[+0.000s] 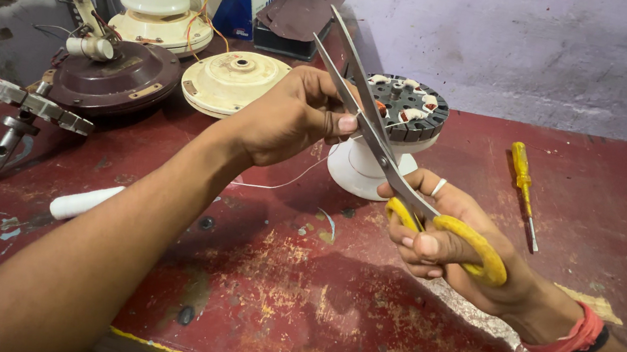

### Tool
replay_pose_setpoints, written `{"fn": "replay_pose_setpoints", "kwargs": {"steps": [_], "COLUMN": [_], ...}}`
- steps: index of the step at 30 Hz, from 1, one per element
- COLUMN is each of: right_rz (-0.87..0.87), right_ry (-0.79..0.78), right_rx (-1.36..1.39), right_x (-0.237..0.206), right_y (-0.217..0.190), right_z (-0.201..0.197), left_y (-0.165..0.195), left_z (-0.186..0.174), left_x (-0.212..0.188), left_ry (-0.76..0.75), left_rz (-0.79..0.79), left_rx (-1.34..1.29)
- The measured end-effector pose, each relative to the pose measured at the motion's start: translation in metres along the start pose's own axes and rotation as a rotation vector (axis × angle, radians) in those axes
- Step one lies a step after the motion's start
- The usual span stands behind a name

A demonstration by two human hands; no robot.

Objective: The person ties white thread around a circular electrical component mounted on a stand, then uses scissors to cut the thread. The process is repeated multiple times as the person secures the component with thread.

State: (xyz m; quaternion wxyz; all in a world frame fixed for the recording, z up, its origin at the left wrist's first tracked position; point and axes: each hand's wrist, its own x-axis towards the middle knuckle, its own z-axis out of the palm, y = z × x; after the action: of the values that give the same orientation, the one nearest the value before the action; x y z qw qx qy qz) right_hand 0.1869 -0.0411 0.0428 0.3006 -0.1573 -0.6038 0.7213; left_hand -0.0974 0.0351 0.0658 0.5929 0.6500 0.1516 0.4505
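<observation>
scissors (410, 189) with yellow handles in right hand (450, 248); fingers curled through loops, gripping; blades parted, tips pointing up toward wall; left hand (293, 116) closed in pinch on thin white thread (279, 186), thumb and fingertips pressed together just beside blades; thread hangs slack below hand over red table (296, 296); fan motor core (409, 108) on white stand right behind blades; yellow screwdriver (524, 189) lies well apart on right; cream round cover (233, 81) and brown motor housing (110, 78) at far left.
</observation>
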Motion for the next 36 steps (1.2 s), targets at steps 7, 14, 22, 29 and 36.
{"fn": "replay_pose_setpoints", "kwargs": {"steps": [7, 14, 22, 29, 36], "right_rz": [-0.002, 0.001, 0.029, 0.014, -0.041], "right_ry": [0.017, 0.01, -0.02, -0.027, -0.016], "right_rx": [0.02, 0.026, 0.086, 0.097, 0.058], "right_x": [0.001, 0.001, -0.001, -0.002, -0.003], "right_y": [-0.002, -0.003, -0.002, -0.002, 0.003], "right_z": [0.001, 0.001, 0.001, 0.003, 0.001], "left_y": [0.001, -0.007, -0.007, 0.001, -0.003], "left_z": [0.004, 0.008, 0.008, 0.01, 0.018], "left_x": [-0.004, 0.0, 0.0, -0.003, -0.002], "left_ry": [-0.096, 0.056, 0.016, 0.006, 0.065], "left_rz": [0.059, 0.035, 0.079, 0.141, 0.226], "left_rx": [-0.165, -0.101, -0.049, 0.158, 0.253]}}
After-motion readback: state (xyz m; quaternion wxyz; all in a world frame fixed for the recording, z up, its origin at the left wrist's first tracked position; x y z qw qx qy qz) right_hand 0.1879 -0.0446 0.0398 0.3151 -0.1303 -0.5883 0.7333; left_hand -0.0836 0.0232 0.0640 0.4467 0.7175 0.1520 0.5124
